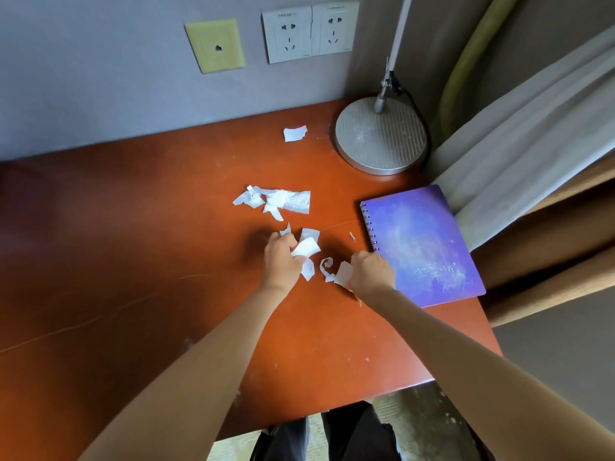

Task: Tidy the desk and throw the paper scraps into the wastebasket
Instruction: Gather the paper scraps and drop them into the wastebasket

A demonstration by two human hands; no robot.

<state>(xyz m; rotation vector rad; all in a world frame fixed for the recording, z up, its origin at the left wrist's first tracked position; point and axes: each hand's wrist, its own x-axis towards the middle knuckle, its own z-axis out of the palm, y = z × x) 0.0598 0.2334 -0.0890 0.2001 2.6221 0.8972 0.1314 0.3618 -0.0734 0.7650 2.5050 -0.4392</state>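
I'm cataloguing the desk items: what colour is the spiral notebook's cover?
Purple-blue with a pale galaxy-like pattern and light lettering; the notebook shows clearly in the head view.

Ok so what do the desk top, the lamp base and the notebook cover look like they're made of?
Desk top: reddish-brown, smooth and semi-gloss with soft reflections and fine scratches; probably lacquered wood or laminate. Lamp base: grey round disc with fine ribbing and a matte sheen, likely metal, possibly plastic. Notebook cover: purple printed card or thin plastic, smooth, bound with wire spiral.

Glossy wooden desk [133, 227], crumpled paper scraps [276, 199]
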